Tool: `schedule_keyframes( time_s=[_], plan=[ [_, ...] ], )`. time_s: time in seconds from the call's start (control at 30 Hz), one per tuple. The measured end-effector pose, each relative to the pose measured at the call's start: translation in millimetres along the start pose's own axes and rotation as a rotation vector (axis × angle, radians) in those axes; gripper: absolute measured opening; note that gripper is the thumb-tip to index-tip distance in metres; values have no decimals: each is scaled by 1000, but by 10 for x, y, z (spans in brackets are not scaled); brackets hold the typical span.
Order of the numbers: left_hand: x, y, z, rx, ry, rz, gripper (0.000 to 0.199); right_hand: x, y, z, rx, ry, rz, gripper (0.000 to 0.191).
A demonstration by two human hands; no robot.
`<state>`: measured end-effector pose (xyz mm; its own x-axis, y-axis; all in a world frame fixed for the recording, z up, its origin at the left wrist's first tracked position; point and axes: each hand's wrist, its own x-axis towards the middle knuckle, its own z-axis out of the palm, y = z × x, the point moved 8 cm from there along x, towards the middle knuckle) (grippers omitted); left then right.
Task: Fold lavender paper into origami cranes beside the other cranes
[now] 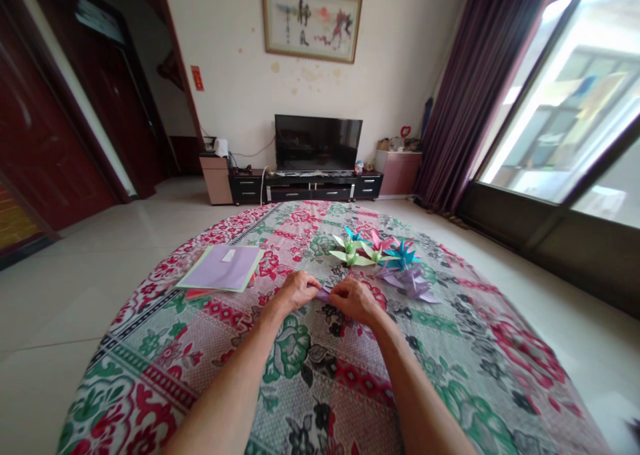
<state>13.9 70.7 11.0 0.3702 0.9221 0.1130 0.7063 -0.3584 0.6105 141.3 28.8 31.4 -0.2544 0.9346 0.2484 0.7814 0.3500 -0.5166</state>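
A small folded piece of purple paper (324, 294) is held between my two hands, just above the middle of the table. My left hand (299, 289) pinches its left end, and my right hand (354, 298) grips the right end. Fingers cover much of the paper, so its exact folds are hidden. Beyond my right hand stands a cluster of folded paper cranes: green ones (351, 251), blue ones (403, 255), pink ones (379, 243) and purple ones (413, 283). To the left lies a stack of square paper sheets (215, 268), purple on top, with a small white slip (229, 255) on it.
A round table with a flowered tablecloth (290, 355) fills the foreground. Behind it, a television (319, 143) stands on a low black cabinet (310, 187) against the wall. Purple curtains (465, 88) hang beside a large window at the right; dark red doors (47, 108) are at the left.
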Motion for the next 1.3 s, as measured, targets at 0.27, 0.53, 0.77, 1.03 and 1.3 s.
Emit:
schedule_keyframes(
  time_s=[0.27,0.53,0.77,1.03,1.3],
  plan=[
    [-9,-18,26,-52,-41,-57,26,15,-22,31,-56,-19,19,31],
    [-24,39,10,-33,-75,-11,26,17,-5,36,-71,-22,53,24],
    [-34,2,17,-95,-80,-19,32,25,0,44,-91,-33,75,19],
    [-33,26,26,-58,-87,-41,29,30,11,55,-131,-48,91,20],
    [-13,-8,37,-68,-56,-45,28,25,-19,35,-141,-60,111,20]
  ],
)
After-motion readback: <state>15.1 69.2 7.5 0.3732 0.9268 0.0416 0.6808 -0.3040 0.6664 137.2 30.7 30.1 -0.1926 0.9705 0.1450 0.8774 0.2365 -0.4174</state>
